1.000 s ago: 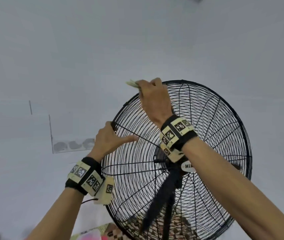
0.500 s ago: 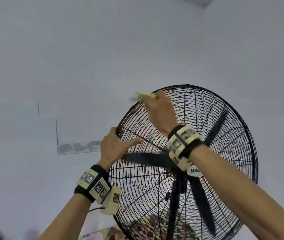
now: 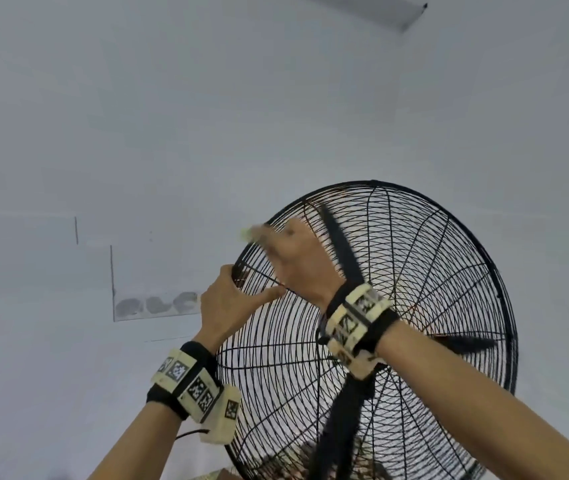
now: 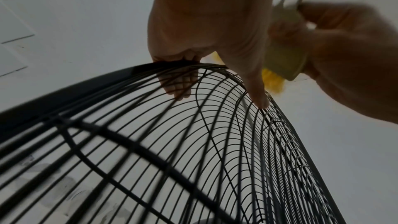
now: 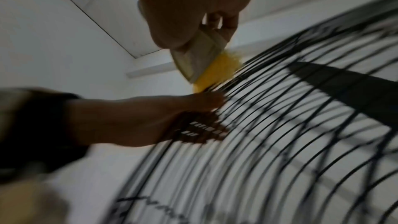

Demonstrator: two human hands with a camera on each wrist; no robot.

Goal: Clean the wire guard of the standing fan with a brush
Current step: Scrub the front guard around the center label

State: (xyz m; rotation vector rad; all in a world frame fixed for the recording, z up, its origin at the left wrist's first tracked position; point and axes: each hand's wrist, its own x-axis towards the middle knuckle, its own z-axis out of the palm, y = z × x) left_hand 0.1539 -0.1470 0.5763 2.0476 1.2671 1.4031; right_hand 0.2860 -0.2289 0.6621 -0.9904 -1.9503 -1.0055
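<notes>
The standing fan's black wire guard [image 3: 425, 306] fills the lower right of the head view, with black blades [image 3: 340, 251] behind it. My left hand [image 3: 227, 299] grips the guard's upper left rim [image 4: 137, 72], fingers curled over the rim behind the wires and thumb stretched along the front. My right hand [image 3: 296, 258] holds a pale brush [image 5: 198, 55] with yellow bristles [image 5: 217, 72], which touch the wires near the rim just above the left thumb [image 5: 202, 100]. The brush [image 4: 284, 57] also shows in the left wrist view beside my right hand [image 4: 349, 54].
A plain white wall [image 3: 206, 116] stands behind the fan, with a patched rectangle [image 3: 154, 303] at the left. A white ceiling beam [image 3: 380, 12] crosses the top right. Something patterned lies below the fan at the frame's bottom edge [image 3: 217, 474].
My right hand has swept the brush down and left along the upper rim toward my left hand. The blades have turned inside the guard. My view has tilted upward.
</notes>
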